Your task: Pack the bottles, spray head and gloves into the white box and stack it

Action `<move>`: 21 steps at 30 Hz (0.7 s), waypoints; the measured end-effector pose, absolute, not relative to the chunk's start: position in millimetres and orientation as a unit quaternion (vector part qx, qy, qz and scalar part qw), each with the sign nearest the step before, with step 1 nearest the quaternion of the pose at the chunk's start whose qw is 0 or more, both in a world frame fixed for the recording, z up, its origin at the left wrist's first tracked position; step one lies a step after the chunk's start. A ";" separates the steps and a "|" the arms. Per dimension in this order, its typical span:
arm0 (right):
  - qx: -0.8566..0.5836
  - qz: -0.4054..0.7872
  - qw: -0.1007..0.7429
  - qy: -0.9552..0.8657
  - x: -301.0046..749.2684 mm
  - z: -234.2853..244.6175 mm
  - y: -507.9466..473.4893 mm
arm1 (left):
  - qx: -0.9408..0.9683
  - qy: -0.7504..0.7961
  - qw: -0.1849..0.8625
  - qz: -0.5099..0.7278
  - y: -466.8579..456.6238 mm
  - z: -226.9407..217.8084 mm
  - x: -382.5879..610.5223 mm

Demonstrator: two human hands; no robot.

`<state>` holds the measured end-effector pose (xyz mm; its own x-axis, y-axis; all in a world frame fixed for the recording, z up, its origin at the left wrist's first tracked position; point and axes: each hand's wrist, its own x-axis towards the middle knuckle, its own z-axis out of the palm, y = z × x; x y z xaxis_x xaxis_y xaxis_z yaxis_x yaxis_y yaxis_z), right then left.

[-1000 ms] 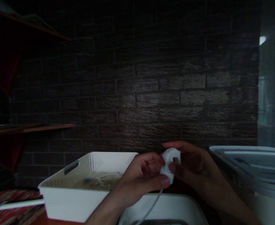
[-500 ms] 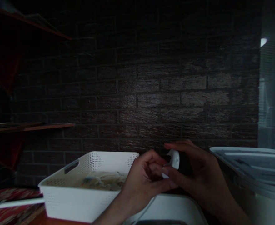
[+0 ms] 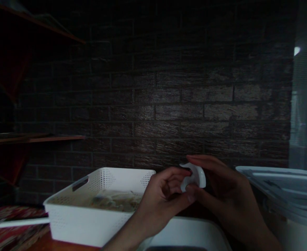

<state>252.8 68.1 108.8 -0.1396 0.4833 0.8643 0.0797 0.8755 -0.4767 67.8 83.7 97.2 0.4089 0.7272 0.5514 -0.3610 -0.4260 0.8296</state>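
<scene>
A small white curved piece (image 3: 200,176), thin and with a scooped edge, is held between both hands; its exact kind is hard to make out in the dim light. My left hand (image 3: 160,202) pinches its left side, the index finger against the inner curve and the thumb below. On the other side, my right hand (image 3: 228,193) grips the outer edge, fingers on top and thumb underneath. The two thumbs nearly meet below the piece. Just left of my left hand stands a white perforated basket (image 3: 82,223) containing pale, tangled-looking items (image 3: 117,199).
Below my hands lies a white rounded container (image 3: 188,230), partly cut off by the frame. A large tub with a greyish lid (image 3: 286,184) stands at the right. Wooden shelves (image 3: 64,138) jut out at left before a dark brick wall (image 3: 166,111). Patterned red cloth (image 3: 14,212) lies at lower left.
The white piece has turned so that more of its broad curved face shows. Both hands keep hold of it. A thin pale strip below my left hand shows less now.
</scene>
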 end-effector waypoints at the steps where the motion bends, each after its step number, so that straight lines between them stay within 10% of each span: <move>1: -0.184 0.178 0.630 -0.733 253.7 108.5 68.5 | 0.665 0.134 0.514 0.525 83.9 97.1 67.5; 21: -0.181 0.344 0.615 -0.686 252.8 103.4 65.7 | 0.638 0.153 0.434 0.618 91.4 95.6 67.8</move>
